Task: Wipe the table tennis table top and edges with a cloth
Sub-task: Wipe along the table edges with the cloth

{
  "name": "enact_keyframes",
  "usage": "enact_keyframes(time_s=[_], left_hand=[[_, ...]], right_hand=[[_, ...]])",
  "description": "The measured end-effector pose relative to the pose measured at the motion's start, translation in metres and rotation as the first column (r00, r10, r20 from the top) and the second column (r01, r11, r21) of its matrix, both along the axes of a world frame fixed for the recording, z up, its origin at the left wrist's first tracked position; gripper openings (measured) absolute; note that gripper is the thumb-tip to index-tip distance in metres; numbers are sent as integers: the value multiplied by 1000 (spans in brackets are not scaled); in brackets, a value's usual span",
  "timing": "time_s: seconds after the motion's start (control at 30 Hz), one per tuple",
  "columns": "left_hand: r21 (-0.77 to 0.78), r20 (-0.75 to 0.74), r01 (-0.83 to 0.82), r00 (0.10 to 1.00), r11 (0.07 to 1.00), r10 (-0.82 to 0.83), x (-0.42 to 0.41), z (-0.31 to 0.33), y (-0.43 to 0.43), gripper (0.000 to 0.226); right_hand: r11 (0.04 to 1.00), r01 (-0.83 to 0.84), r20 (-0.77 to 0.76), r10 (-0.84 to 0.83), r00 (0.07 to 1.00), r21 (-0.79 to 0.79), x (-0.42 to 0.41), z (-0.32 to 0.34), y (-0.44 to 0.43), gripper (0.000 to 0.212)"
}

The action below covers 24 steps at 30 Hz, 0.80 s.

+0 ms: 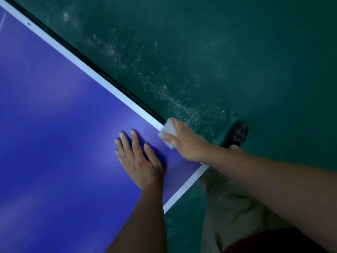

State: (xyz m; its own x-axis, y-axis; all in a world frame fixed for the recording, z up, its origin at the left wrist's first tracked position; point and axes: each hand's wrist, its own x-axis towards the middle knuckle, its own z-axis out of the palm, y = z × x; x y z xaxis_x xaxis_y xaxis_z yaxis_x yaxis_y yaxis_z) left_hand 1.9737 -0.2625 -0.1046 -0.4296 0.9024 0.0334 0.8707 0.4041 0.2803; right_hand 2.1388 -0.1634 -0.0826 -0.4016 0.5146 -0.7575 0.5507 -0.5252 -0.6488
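1. Nearest the camera, at the lower right, a leg in beige trousers [228, 207] stood beside the table's corner.
2. Just beyond, the left hand [140, 161] lay palm-down on the blue table top [54, 106], its fingers straight and spread, holding nothing.
3. To its right, the right hand [187, 141] reached across the corner and gripped a white cloth [167, 130], with the thumb on top and the fingers curled over the far side.
4. That cloth sat bunched on the table's long side edge, covering the white border line [82, 65] and the black edge [85, 58] where it rested, a little way up from the corner.
5. Along the near end of the table ran a second white line [184, 189], meeting the first at the corner under the right forearm.
6. Past the right wrist, a black perforated shoe [237, 134] stood on the green floor [255, 52].
7. Farther off, the floor beside the long edge showed pale scuffs and speckles.
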Motion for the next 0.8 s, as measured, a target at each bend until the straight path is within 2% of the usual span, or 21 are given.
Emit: enact_keyframes(time_s=[0.17,0.23,0.3,0.37,0.47,0.53,0.6,0.7,0.8], left_hand=[[8,-13,-7,1000,1000,7,3,2,3,54],[10,-9,-13,1000,1000,13,2,4,2,54],[11,-4,-18,1000,1000,18,2,5,3,54],[11,7,-17,1000,1000,16,3,6,3,54],[5,4,-9,1000,1000,9,3,8,2,54],[3,5,-6,1000,1000,6,3,7,2,54],[0,5,-2,1000,1000,2,2,6,2,54],[-10,11,-10,1000,1000,10,1,3,2,54],[-12,22,-18,1000,1000,18,0,2,0,54]], right_hand=[[994,-113,85,111,990,9,15,-2,-13,64],[995,-98,70,96,993,22,-3,1,4,53],[997,-72,-1,72,997,41,-24,1,28,31],[996,-69,-68,73,995,53,-44,-2,51,28],[997,-53,-63,57,996,59,-58,-5,60,29],[996,9,-111,1,994,94,-46,-2,48,22],[998,-5,-84,10,996,61,-28,0,34,18],[993,-90,0,90,996,-74,-22,-5,35,67],[991,-81,8,82,997,-107,-45,-10,64,76]])
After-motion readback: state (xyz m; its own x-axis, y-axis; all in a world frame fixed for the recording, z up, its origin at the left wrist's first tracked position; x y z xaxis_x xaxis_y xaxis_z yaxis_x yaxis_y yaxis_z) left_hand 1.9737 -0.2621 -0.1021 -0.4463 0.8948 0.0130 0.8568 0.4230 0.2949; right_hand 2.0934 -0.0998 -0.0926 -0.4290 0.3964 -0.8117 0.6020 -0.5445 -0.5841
